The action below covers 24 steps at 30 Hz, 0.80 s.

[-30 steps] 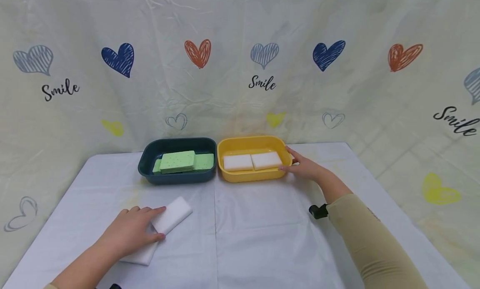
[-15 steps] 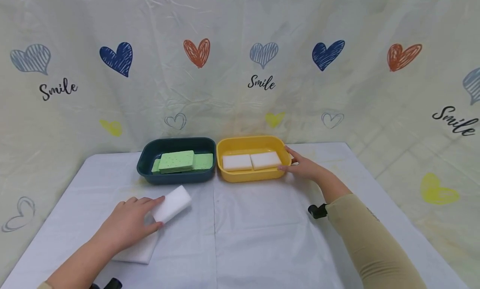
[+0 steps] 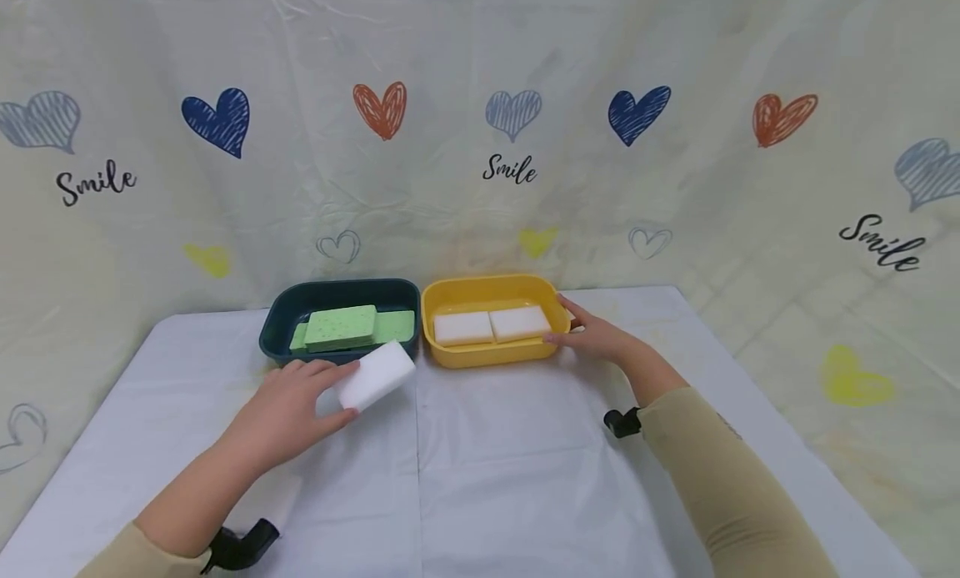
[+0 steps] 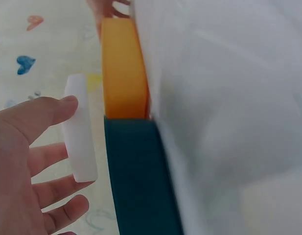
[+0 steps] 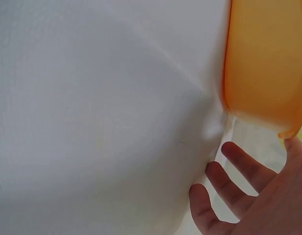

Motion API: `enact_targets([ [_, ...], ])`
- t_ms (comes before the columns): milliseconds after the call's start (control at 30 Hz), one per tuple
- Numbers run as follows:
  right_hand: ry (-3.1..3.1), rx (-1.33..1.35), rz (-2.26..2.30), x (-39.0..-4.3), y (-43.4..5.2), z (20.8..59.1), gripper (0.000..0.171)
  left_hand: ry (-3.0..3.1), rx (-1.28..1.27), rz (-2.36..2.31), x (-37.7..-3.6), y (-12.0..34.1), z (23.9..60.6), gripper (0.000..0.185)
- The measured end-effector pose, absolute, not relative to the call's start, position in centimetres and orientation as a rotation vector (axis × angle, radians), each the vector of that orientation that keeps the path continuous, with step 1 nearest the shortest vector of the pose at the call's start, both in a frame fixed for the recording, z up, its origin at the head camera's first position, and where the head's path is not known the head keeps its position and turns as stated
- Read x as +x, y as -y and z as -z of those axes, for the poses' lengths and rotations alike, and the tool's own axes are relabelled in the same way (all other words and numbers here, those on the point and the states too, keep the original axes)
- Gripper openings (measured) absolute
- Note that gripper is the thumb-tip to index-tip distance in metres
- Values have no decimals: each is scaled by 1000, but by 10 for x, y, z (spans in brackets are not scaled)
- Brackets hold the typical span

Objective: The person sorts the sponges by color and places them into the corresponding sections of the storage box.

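Note:
A white sponge [image 3: 375,376] is held off the table between the thumb and fingers of my left hand [image 3: 296,407], just in front of the dark green tub [image 3: 279,324]. In the left wrist view the sponge [image 4: 81,129] appears edge-on, with the thumb opposite the fingers. Green sponges [image 3: 341,328] lie inside that tub, one on top of others. My right hand [image 3: 596,338] touches the right end of the yellow tub [image 3: 495,357]. Its other fingers [image 5: 251,166] spread apart from the wall in the right wrist view. Two white sponges [image 3: 463,329] lie side by side in the yellow tub.
Both tubs stand next to each other at the back edge of the white-covered table [image 3: 510,469]. Behind them hangs a curtain [image 3: 442,211] printed with hearts and "Smile". Another white sponge [image 3: 279,501] lies on the table, partly hidden by the left forearm.
My left hand has lifted the white sponge off the table and carried it forward and right, toward the green tub. The right hand stays at the yellow tub. The head view has shifted slightly.

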State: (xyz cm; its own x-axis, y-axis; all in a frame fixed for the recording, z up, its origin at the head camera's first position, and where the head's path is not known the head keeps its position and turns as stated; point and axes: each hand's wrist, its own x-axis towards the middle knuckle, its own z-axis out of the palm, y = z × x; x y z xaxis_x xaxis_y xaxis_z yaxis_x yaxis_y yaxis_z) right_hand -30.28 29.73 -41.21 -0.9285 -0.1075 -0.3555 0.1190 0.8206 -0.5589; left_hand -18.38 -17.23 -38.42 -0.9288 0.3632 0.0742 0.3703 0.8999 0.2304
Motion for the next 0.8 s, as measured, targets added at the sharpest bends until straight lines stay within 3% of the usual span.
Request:
enact_targets([
  [800, -2618, 55, 862, -301, -296, 412, 105, 3148, -733, 689, -299, 12, 380, 57],
])
